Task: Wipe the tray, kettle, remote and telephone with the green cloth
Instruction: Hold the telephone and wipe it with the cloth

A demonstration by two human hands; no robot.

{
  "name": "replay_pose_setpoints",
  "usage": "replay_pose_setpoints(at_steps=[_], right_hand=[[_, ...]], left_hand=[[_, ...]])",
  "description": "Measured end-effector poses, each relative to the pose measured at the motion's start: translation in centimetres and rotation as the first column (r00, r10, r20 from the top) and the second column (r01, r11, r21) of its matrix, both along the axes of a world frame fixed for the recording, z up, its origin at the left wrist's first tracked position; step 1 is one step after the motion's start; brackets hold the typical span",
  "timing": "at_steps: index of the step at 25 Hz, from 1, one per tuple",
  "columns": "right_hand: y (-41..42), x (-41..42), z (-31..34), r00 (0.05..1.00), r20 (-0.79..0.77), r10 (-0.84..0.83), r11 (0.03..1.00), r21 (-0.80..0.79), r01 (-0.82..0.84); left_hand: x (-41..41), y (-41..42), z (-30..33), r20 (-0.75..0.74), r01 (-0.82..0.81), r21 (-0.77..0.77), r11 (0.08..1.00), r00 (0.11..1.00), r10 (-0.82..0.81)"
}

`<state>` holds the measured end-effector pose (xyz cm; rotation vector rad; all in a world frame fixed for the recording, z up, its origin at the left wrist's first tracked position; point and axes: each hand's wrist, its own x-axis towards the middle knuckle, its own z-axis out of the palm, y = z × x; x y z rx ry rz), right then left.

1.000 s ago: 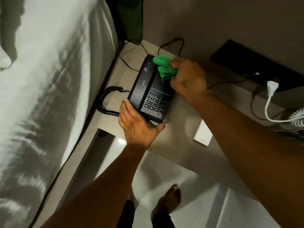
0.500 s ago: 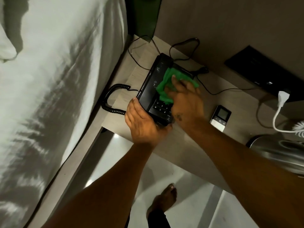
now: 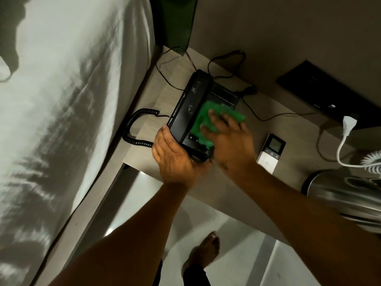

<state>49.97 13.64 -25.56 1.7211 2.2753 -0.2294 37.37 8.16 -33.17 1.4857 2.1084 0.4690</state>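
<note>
A black telephone [image 3: 191, 106] sits on the wooden bedside table [image 3: 231, 195], its handset in the cradle on the left side. My left hand [image 3: 175, 159] grips the phone's near corner. My right hand [image 3: 228, 137] presses the green cloth [image 3: 206, 120] flat onto the keypad, covering most of the keys. To the right lies a white remote [image 3: 271, 152] with a small screen. The steel kettle [image 3: 346, 195] lies at the right edge, partly cut off.
A bed with white sheets [image 3: 61, 120] fills the left. The coiled phone cord [image 3: 136, 129] hangs off the table's left edge, and thin black cables [image 3: 268, 118] run behind the phone. A white plug and cord [image 3: 348, 124] and a black wall panel [image 3: 321, 93] are at the right. My bare foot [image 3: 204, 254] is on the tiled floor.
My right hand has dragged the cloth from the phone's far end down over the keypad toward me. My left hand stayed on the near corner. The view shifted right, revealing the kettle.
</note>
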Motion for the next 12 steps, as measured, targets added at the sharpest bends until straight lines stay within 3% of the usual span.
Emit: replay_pose_setpoints(at_steps=[3,5,8,12], right_hand=[[-2.2,1.7,0.5,0.998,-0.059,0.004,1.000,0.000,-0.004],[0.9,2.8,0.1,0.996,0.002,-0.084,0.995,0.061,0.083],[4.7,1.9,-0.2,0.981,-0.031,-0.192,0.976,0.095,0.194],[-0.7,-0.2,-1.1,1.000,-0.013,0.019,0.998,-0.061,-0.020]], left_hand=[[-0.3,-0.1,-0.1,0.009,0.021,-0.005,1.000,1.000,-0.021],[-0.3,-0.2,-0.1,0.005,0.014,0.002,1.000,1.000,-0.014],[-0.2,-0.1,0.1,-0.001,-0.008,0.017,1.000,1.000,0.008],[-0.1,-0.1,0.2,0.001,-0.008,0.009,1.000,1.000,0.008]])
